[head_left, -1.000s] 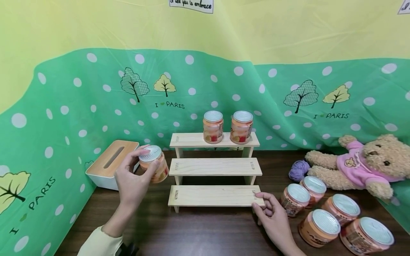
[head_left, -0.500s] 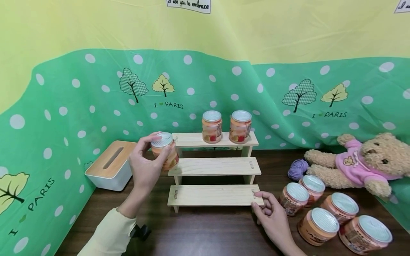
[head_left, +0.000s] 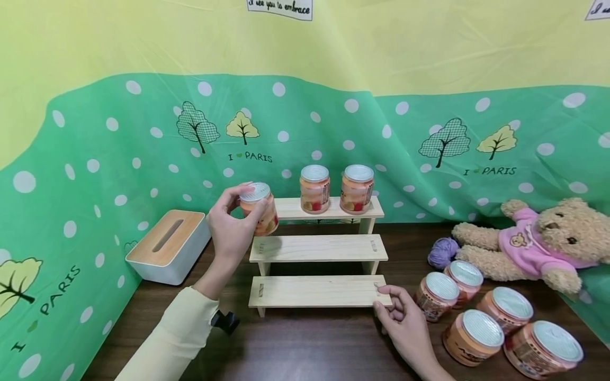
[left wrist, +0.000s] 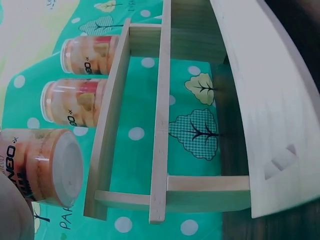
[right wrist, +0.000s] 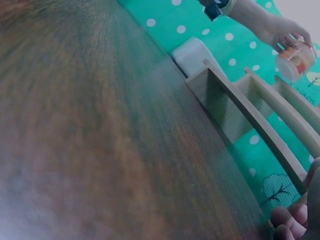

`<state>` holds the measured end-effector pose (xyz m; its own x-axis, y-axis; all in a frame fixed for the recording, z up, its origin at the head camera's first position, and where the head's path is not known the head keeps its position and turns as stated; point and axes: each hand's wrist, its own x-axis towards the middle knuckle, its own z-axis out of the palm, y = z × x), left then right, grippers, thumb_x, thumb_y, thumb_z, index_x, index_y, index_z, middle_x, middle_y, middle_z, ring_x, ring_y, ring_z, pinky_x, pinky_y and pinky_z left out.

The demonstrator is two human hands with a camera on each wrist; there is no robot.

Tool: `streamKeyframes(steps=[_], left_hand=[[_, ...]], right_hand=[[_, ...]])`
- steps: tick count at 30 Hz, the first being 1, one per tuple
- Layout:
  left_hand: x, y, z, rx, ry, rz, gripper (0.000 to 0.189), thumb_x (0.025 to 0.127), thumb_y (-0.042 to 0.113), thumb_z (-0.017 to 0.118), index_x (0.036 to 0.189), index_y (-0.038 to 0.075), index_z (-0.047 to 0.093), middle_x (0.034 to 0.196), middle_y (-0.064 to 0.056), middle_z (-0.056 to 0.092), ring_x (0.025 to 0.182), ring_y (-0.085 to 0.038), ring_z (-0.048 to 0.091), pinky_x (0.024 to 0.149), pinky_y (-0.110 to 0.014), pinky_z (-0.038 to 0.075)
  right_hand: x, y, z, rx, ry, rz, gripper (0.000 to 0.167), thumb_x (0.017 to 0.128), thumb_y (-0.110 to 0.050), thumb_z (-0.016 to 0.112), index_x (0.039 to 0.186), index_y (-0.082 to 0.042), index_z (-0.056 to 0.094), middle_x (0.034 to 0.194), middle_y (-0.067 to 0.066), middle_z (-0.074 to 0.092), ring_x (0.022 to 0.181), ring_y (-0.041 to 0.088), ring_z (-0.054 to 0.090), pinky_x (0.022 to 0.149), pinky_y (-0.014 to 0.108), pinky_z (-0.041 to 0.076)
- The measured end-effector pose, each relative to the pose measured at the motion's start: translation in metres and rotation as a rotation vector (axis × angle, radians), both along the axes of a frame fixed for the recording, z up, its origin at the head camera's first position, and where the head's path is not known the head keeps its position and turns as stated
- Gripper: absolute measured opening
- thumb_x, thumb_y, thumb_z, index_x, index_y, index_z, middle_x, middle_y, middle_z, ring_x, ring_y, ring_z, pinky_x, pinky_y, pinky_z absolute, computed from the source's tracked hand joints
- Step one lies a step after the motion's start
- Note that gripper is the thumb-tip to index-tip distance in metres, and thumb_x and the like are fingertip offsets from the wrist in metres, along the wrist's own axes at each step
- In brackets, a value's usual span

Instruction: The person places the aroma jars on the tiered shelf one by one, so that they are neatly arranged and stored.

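My left hand (head_left: 233, 221) grips a jar (head_left: 265, 217) with a pale ridged lid and an orange fruit label, thumb on one side and fingers on the other. In the head view this jar overlaps the left end of the top step of a three-step wooden shelf (head_left: 314, 293). The left wrist view shows the jar's pale base (left wrist: 68, 168) beside the top board's end. Two like jars, one (head_left: 315, 190) near the middle and another (head_left: 357, 190) further right, stand upright on the top step. My right hand (head_left: 405, 323) pinches the right end of the bottom step between thumb and fingers.
Several more jars (head_left: 473, 338) stand on the dark wooden table (head_left: 305, 349) to the right. Behind them lie a purple yarn ball (head_left: 443, 252) and a teddy bear (head_left: 538, 238) in pink. A tissue box (head_left: 169, 243) with a wooden lid stands left. A green patterned cloth (head_left: 295, 127) hangs behind.
My left hand has carried the jar up and to the right, from beside the tissue box to the top step's left end. My right hand stays at the bottom step.
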<state>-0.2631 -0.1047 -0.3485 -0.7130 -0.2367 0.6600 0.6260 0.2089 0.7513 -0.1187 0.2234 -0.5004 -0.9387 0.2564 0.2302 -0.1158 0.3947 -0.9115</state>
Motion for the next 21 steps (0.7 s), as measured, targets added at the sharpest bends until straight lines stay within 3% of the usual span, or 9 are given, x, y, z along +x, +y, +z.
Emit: streamKeyframes(steps=[10,21], left_hand=[[-0.016,0.004,0.001,-0.008,-0.015,0.005,0.035,0.088,0.017,0.094,0.118,0.005,0.08,0.129,-0.005,0.08,0.107,-0.021,0.074,0.089,-0.023,0.055],[-0.022,0.009,0.003,-0.029,-0.056,-0.049,0.04,0.088,0.019,0.095,0.122,0.006,0.078,0.135,-0.004,0.076,0.111,-0.019,0.07,0.093,-0.027,0.055]], right_hand=[[0.0,0.001,-0.001,-0.002,-0.001,0.0,0.032,0.099,0.001,0.079,0.128,-0.006,0.067,0.071,0.004,0.068,0.05,0.015,0.06,0.048,0.028,0.051],[0.0,0.0,-0.001,-0.01,-0.008,-0.001,0.032,0.1,0.0,0.079,0.129,-0.006,0.067,0.072,0.005,0.068,0.05,0.016,0.06,0.049,0.028,0.051]])
